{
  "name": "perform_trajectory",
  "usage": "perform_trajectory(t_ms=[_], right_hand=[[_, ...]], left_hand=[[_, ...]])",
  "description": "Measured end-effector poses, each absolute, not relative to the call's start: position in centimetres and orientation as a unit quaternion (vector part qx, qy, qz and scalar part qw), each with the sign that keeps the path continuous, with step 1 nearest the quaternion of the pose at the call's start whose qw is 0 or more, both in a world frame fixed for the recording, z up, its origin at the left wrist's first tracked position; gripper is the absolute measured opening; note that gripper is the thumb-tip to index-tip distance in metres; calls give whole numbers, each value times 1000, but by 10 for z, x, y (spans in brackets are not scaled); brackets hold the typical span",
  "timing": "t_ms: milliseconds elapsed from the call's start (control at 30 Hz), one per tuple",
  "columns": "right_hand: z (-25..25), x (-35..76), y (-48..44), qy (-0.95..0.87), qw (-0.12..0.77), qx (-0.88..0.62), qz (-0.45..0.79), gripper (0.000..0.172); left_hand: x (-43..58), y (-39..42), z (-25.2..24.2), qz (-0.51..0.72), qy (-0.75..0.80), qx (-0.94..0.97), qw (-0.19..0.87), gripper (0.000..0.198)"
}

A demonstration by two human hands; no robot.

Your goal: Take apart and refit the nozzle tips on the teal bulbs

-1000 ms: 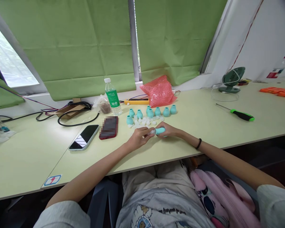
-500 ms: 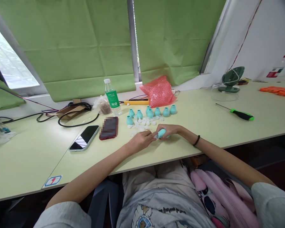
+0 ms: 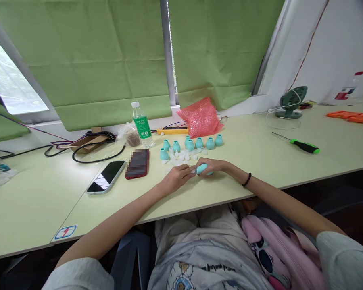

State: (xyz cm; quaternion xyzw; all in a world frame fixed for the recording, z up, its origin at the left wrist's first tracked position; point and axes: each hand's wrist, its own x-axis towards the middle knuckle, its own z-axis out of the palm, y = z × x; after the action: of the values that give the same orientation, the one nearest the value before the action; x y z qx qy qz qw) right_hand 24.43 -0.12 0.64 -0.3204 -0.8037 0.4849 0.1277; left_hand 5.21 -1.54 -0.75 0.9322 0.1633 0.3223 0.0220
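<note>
My right hand [image 3: 215, 165] grips a small teal rubber bulb [image 3: 202, 168] lying sideways just above the table. My left hand [image 3: 176, 177] pinches a small clear tip at the bulb's left end, so both hands meet at the bulb. Behind them stands a row of several teal bulbs [image 3: 190, 144] upright on the pale green table [image 3: 254, 157]. A scatter of small white and clear plastic pieces [image 3: 181, 156] lies between that row and my hands.
A water bottle [image 3: 142, 125], a red wallet [image 3: 137, 164] and a phone [image 3: 106, 176] lie to the left. A pink bubble-wrap bag [image 3: 201, 117] sits behind the bulbs. A green-handled screwdriver [image 3: 296, 142] and a small fan [image 3: 289, 102] are to the right. Black cables [image 3: 90, 151] run at the back left.
My hands stay together on the bulb, shifting only slightly; the right hand has turned the bulb a little. The camera has drifted a bit.
</note>
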Motion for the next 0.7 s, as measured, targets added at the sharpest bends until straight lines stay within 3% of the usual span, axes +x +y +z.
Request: perform_trajectory(t_ms=[133, 267, 367, 500, 700], right_hand=[[9, 237, -7, -786, 201, -326, 486, 10], [8, 234, -9, -740, 361, -345, 451, 16], [6, 235, -9, -707, 440, -362, 418, 20], [4, 234, -10, -703, 464, -366, 395, 23], [0, 230, -10, -714, 471, -369, 365, 20]], left_hand=[[50, -14, 4, 394, 190, 899, 34, 38], [34, -1, 25, 431, 316, 845, 6, 32], [20, 16, 35, 314, 454, 829, -85, 33], [14, 32, 30, 135, 554, 812, -123, 22], [17, 34, 19, 63, 551, 825, -105, 25]])
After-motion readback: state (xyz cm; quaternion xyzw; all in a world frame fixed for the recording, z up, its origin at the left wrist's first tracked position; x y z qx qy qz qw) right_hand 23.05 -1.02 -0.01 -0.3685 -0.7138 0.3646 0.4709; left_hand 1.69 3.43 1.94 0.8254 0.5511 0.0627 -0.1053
